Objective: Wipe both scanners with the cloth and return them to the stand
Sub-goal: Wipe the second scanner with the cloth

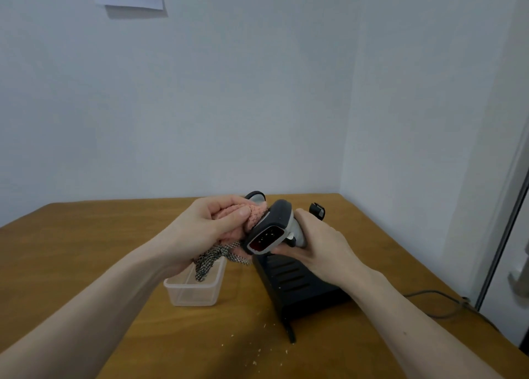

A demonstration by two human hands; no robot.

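From my head camera, I am in the wiping step for one scanner. My right hand (317, 249) is closed around the handle of the scanner (270, 229), and it holds the scanner in the air just above the black stand (297, 284), with the red window turned toward me. My left hand (211, 224) is curled around the bunched pink cloth (256, 217) and presses it on the side of the scanner head that is away from my right hand. A checkered edge of the cloth hangs under my left hand, over a clear plastic box (191, 290) that sits on the desk (86, 249).

Behind my left hand I see the rounded top of a second scanner (254, 196). I think it waits in the stand, but I cannot say if it is already wiped.

For the next move, I judge that I must turn the scanner in my right hand so the cloth can reach the window and the handle, and then lower it into its place on the stand.

Several things are hard to see. My right hand hides most of the handle and the upper part of the stand. The small dark part (317, 210) beyond my right hand is unclear to me. A cable (435, 301) runs to the right of my right arm, and its end is not visible.
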